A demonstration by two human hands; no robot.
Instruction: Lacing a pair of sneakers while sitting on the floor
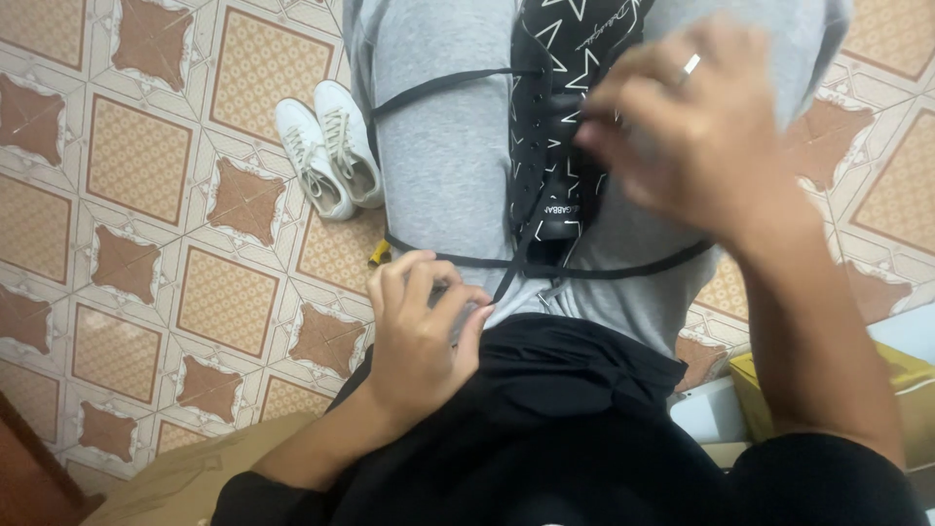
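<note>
- the tiled floor (136, 244) fills the left side of the view and shows again at the right edge, patterned in brown and tan squares.
- the grey trousers (438, 166) cover the person's lap, running from the top edge down to the middle; they carry the shoe.
- a black top (555, 419) covers the lower middle, below the trousers.
- the right hand (701, 127) is raised over the upper right of the lap, blurred, with a ring on one finger; its fingers are bent and close together at the laces near the top of the shoe, but the blur means i cannot tell whether they pinch anything.
- the left hand (419, 331) rests at the lower edge of the lap, fingers curled narrow around the end of the black lace (458, 261).
- the black shoe (560, 117) with white star outlines lies along the middle of the lap, between the two hands; its lace runs out to both sides across the trousers.
- a pair of white sneakers (331, 151) sits on the floor, just beside the left edge of the lap.
- a yellow-brown box (891, 385) shows at the right edge.
</note>
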